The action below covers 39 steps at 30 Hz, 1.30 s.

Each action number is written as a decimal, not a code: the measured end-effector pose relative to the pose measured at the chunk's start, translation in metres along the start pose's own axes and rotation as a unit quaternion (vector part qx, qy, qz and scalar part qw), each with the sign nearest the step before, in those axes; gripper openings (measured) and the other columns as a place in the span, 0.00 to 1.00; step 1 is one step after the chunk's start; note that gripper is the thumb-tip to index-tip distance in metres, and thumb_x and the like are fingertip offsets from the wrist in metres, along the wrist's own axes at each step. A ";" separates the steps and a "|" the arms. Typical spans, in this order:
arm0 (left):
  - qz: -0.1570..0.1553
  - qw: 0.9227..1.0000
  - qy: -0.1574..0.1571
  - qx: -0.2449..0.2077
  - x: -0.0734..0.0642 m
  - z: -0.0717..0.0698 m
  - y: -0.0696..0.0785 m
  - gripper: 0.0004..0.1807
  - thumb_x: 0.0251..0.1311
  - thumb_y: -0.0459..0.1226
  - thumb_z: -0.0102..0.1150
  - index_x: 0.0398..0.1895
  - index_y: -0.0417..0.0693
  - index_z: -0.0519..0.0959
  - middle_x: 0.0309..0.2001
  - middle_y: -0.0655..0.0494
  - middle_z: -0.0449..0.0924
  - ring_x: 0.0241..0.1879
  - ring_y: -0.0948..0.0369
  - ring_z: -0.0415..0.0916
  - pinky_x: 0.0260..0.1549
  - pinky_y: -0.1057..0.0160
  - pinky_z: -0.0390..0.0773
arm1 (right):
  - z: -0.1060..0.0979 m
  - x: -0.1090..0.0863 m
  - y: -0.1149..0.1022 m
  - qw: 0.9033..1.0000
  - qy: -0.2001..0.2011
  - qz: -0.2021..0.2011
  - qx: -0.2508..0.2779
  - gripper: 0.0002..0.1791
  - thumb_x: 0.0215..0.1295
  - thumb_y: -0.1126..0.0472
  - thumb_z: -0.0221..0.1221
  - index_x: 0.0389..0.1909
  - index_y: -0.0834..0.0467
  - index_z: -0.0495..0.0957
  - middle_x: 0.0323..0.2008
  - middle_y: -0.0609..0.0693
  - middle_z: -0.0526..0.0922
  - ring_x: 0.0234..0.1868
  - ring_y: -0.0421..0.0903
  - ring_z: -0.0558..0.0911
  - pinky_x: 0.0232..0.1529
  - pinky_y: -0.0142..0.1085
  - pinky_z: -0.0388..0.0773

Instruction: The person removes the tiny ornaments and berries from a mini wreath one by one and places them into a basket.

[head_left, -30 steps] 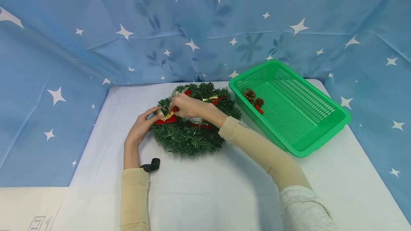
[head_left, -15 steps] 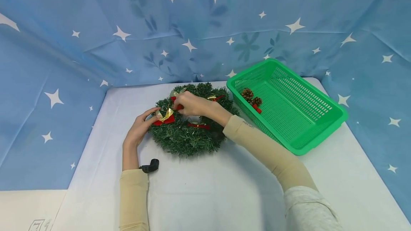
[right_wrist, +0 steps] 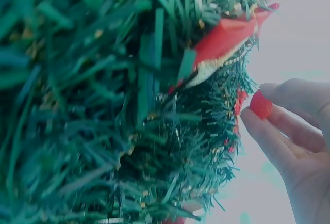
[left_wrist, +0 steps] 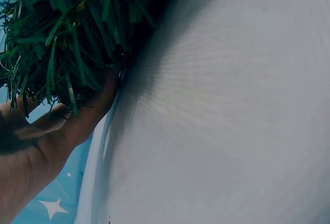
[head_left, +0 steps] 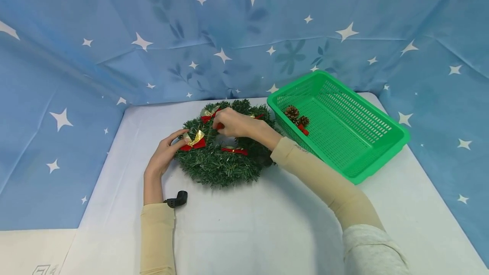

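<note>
A green tinsel wreath [head_left: 219, 166] lies on the table, trimmed with several red and gold bows. My left hand [head_left: 162, 156] grips its left edge, thumb by the left bow [head_left: 196, 141]. In the left wrist view, a finger of that hand [left_wrist: 67, 141] reaches beneath the wreath's needles. Over the wreath's inner opening, my right hand [head_left: 233, 123] pinches a small red berry-like ornament [right_wrist: 261, 105] between thumb and fingertip. The berry has a bumpy surface and sits just beside the wreath's needles in the right wrist view. A top bow [head_left: 210, 114] shows left of this hand.
A green plastic basket [head_left: 344, 169] stands at the right of the wreath. Several pine cones [head_left: 292, 112] and red pieces [head_left: 303, 130] lie in its left end. The white table [head_left: 229, 232] backs onto a blue star-patterned curtain [head_left: 172, 33].
My right hand has moved right, from beside the left bow to over the wreath's opening, with the red berry in its pinch. The left hand keeps its hold on the edge.
</note>
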<state>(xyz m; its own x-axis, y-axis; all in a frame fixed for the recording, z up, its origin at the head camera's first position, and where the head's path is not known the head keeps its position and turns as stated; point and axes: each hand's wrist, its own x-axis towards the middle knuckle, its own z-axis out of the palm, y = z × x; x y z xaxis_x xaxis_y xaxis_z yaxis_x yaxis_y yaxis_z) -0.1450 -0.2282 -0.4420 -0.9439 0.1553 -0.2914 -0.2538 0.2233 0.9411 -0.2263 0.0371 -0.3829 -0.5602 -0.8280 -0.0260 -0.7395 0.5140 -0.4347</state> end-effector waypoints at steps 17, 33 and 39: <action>0.000 1.000 -0.002 0.009 -0.002 0.001 0.003 0.34 0.76 0.44 0.56 0.81 0.47 0.61 0.84 0.47 0.41 0.82 0.39 0.38 0.73 0.25 0.43 | -0.008 -0.023 0.017 1.000 0.016 0.015 -0.012 0.10 0.70 0.72 0.60 0.47 0.67 0.87 0.47 0.61 0.87 0.46 0.54 0.86 0.47 0.40 0.84; 0.001 1.000 -0.001 0.013 -0.004 0.004 0.004 0.35 0.76 0.44 0.57 0.81 0.47 0.59 0.84 0.47 0.39 0.82 0.39 0.34 0.72 0.24 0.42 | -0.027 -0.051 0.028 0.999 0.041 0.023 -0.015 0.10 0.67 0.74 0.62 0.45 0.69 0.87 0.44 0.61 0.87 0.43 0.54 0.86 0.45 0.40 0.85; 0.002 1.000 -0.001 0.011 -0.003 0.003 0.004 0.35 0.76 0.44 0.56 0.81 0.46 0.59 0.84 0.47 0.39 0.82 0.40 0.35 0.73 0.25 0.42 | -0.032 -0.059 0.032 0.998 0.055 0.023 -0.016 0.09 0.66 0.74 0.62 0.44 0.68 0.88 0.42 0.61 0.87 0.43 0.54 0.86 0.44 0.40 0.86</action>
<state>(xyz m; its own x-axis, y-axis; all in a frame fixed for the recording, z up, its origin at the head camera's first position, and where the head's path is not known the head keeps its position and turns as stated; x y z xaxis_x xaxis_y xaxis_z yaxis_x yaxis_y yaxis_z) -0.1421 -0.2252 -0.4381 -0.9445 0.1572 -0.2886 -0.2460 0.2442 0.9380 -0.2291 0.1096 -0.3666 -0.6296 -0.7750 0.0546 -0.7228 0.5585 -0.4069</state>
